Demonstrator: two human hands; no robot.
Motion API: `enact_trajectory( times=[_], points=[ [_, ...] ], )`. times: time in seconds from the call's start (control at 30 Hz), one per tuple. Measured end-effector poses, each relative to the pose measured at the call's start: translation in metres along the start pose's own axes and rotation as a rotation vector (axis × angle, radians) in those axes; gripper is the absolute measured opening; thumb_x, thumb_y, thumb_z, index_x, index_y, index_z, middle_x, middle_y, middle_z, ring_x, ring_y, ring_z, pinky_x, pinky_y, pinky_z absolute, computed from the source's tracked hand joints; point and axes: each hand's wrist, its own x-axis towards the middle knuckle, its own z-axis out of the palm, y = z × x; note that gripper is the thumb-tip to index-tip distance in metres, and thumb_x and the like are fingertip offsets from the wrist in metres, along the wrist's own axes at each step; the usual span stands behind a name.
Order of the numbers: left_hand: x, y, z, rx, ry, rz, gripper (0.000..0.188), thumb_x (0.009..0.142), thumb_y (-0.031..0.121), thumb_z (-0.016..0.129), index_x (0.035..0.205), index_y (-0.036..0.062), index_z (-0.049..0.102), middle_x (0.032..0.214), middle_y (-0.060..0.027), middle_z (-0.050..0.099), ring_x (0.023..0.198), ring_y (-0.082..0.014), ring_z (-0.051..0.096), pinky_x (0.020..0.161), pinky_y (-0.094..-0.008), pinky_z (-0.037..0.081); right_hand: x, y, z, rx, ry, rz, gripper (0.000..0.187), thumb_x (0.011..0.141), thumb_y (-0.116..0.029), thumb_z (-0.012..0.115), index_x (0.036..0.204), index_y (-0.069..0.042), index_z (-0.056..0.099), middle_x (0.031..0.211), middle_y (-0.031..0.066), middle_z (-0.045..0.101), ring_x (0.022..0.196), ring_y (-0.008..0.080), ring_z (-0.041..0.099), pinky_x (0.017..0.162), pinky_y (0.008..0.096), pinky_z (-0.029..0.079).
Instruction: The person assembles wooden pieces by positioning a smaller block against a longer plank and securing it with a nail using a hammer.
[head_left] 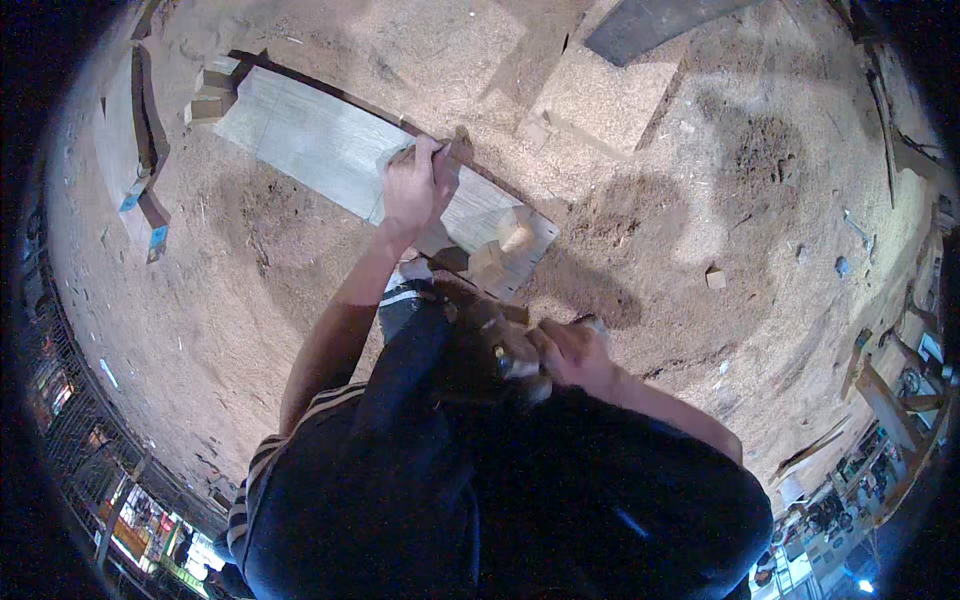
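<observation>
A long pale wooden board [300,125] lies slantwise in front of me, running from the upper left down to the centre. My left hand [415,190] rests on its middle, fingers curled closed; what they pinch, if anything, is hidden. Small wood blocks [490,262] sit at the board's near right end, close to my foot. Close to my body, my right hand [575,352] is closed around a blurred tool-like object [515,352], its kind unclear. This hand is right of the board's near end, apart from it.
Sawdust-covered ground [700,330] surrounds the board. Blocks [207,105] touch its far left end, and another plank [125,130] lies further left. A dark curved sheet [650,25] is at the top. A small wood offcut [715,277] lies to the right; timber and clutter [885,405] line the right edge.
</observation>
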Motion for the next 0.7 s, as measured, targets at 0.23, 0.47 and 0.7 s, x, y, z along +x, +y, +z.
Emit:
enact_trajectory(
  times=[0.23,0.47,0.7],
  points=[
    [0.002,0.004,-0.003,-0.044,0.073,-0.005,0.017,0.088,0.007,0.066,0.096,0.0066,0.050,0.069,-0.0162,0.062,0.065,-0.0382,0.064,0.063,-0.0511,0.049,0.024,-0.009,-0.015,0.129,-0.083,0.196,0.041,0.088,-0.016,0.064,0.125,-0.004,0.052,0.089,0.0161,0.062,0.058,0.0345,0.066,0.047,0.0435,0.055],
    [-0.001,0.001,0.001,-0.012,0.063,-0.022,0.016,0.092,0.011,0.067,0.095,0.0067,0.052,0.067,-0.0160,0.061,0.063,-0.0374,0.064,0.060,-0.0493,0.049,0.028,-0.001,0.001,0.027,-0.286,0.286,0.046,0.088,-0.014,0.062,0.131,-0.002,0.048,0.098,0.0193,0.065,0.058,0.0345,0.066,0.047,0.0445,0.054],
    [-0.005,-0.007,-0.002,-0.013,0.092,0.001,0.014,0.096,0.012,0.065,0.095,0.0049,0.054,0.070,-0.0166,0.060,0.060,-0.0320,0.061,0.057,-0.0426,0.049,-0.003,0.000,-0.002,0.166,-0.070,0.258,0.055,0.086,-0.031,0.066,0.134,-0.007,0.053,0.101,0.0195,0.069,0.061,0.0376,0.069,0.051,0.0493,0.056]
  ],
)
